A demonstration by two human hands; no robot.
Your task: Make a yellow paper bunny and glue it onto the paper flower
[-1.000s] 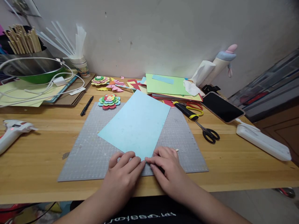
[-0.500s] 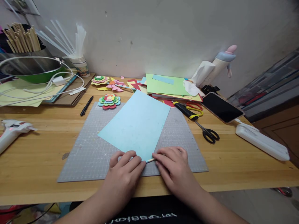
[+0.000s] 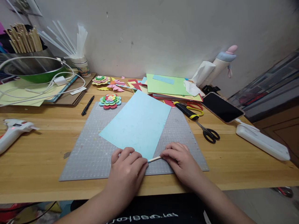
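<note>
A light blue sheet of paper (image 3: 140,124) lies slanted on the grey cutting mat (image 3: 86,155). At its near corner a thin pale wooden stick (image 3: 155,159) shows between my hands, with a bit of blue paper around it by my left fingertips. My left hand (image 3: 129,165) is closed over the rolled paper edge and the stick's left part, which it hides. With fingers pinched, my right hand (image 3: 179,158) grips the stick's right end.
A glue gun (image 3: 16,130) and a black pen (image 3: 87,105) lie to the left. Layered paper flowers (image 3: 110,101) sit behind the mat. Scissors (image 3: 210,135), a black-and-yellow cutter (image 3: 187,110), a phone (image 3: 223,106) and a white power strip (image 3: 263,141) are on the right.
My right hand has slid right along the stick, away from my left hand, so more bare stick shows. The left hand stays at the paper's near corner.
</note>
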